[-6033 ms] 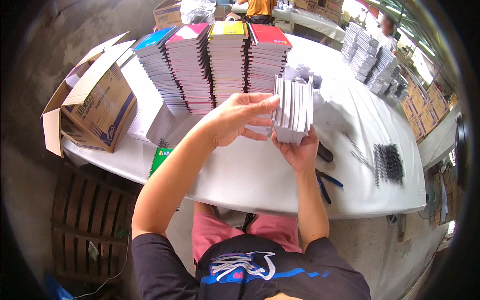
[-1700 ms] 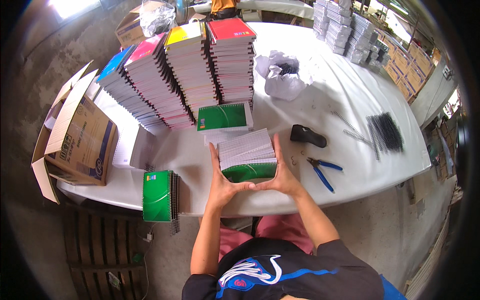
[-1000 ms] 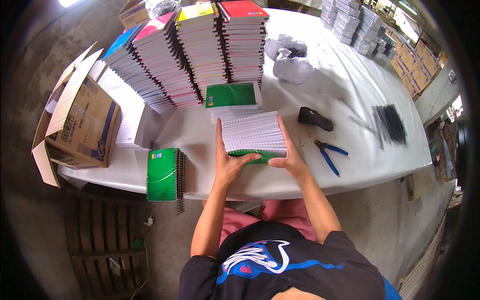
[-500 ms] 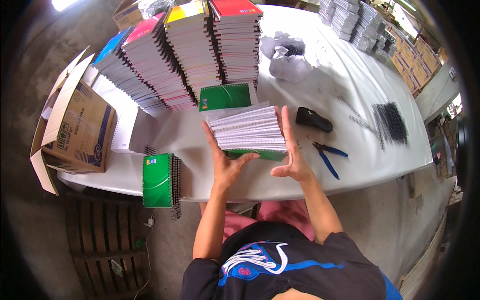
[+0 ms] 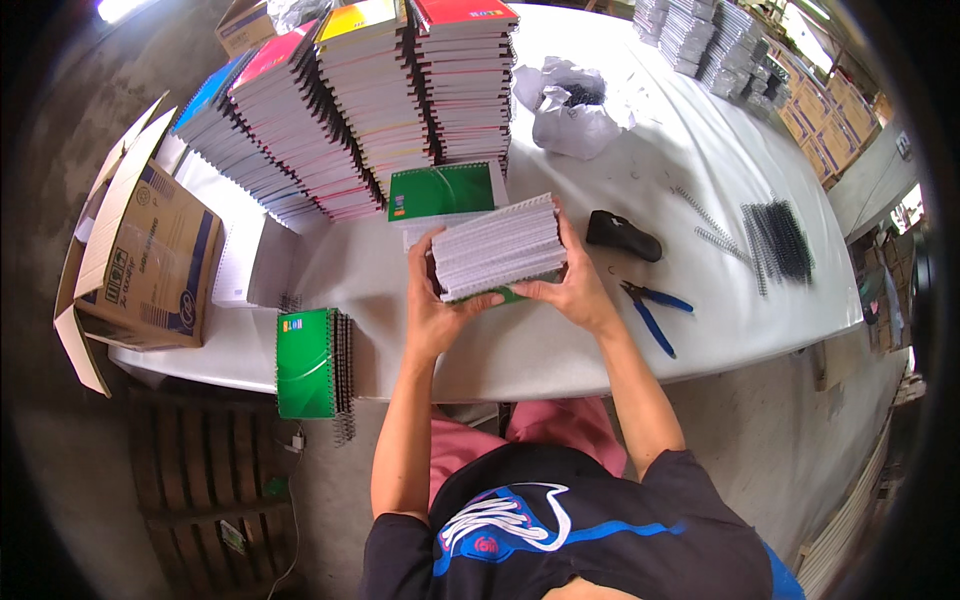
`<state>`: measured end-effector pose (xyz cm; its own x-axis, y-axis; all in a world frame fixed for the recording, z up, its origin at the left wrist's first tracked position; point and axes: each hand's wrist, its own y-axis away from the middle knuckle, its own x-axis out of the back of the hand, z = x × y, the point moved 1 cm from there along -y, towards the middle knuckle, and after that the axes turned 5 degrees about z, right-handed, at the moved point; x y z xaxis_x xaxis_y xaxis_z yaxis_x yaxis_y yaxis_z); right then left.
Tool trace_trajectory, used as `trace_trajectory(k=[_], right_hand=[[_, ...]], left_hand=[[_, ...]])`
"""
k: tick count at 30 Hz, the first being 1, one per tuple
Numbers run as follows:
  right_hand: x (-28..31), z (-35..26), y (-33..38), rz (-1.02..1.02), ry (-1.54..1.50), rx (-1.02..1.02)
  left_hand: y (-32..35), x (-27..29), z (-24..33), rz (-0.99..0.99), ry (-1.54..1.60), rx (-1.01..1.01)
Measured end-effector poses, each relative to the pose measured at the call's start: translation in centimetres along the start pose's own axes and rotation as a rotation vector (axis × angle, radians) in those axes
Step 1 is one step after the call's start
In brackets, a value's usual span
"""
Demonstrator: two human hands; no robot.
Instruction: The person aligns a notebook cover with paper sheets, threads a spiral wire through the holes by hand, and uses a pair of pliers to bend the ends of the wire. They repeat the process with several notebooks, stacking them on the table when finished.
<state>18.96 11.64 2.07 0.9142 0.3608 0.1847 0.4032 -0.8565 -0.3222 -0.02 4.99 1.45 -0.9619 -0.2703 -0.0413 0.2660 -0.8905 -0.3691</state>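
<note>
Between my two hands stands a thick stack of white punched notebook pages (image 5: 497,245), with a strip of green cover along its near lower edge. My left hand (image 5: 435,310) grips its left side, the thumb along the near edge. On the opposite side my right hand (image 5: 575,285) presses in, its thumb also at the near edge. Just beyond the stack lies a green notebook cover (image 5: 440,192) on more white sheets. At the table's front edge, to the left, rests a small pile of spiral-bound green notebooks (image 5: 305,365).
Tall stacks of notebooks with red (image 5: 465,12), yellow (image 5: 357,20), pink and blue covers rise at the back left. An open carton (image 5: 150,265) stands left. To the right lie blue-handled pliers (image 5: 652,315), a black tool-like object (image 5: 622,236) and black spiral coils (image 5: 778,245).
The ridged, loosely spread pages are now squeezed into a more even block. My right hand has closed in from a spread pose, its thumb moving onto the near edge.
</note>
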Motion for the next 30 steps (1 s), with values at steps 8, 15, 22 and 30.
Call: trace_trajectory(k=[8,15,22,30], right_hand=[[-1.5,-0.5,0.5,0.012,-0.397,-0.179],[-0.7,-0.2,1.1,0.001,-0.379,-0.126],[-0.9,-0.6,0.8,0.026,-0.330,-0.035],[0.7,1.1,2.3,0.087,-0.066,-0.084]], left_hand=[[0.7,-1.3,-0.1,0.013,0.061,0.164],[0.6,-1.0,1.7,0.044,0.129,0.206],[1.7,-2.1,0.7,-0.021,0.062,0.147],[2.1,0.0,0.1,0.189,-0.293,0.041]])
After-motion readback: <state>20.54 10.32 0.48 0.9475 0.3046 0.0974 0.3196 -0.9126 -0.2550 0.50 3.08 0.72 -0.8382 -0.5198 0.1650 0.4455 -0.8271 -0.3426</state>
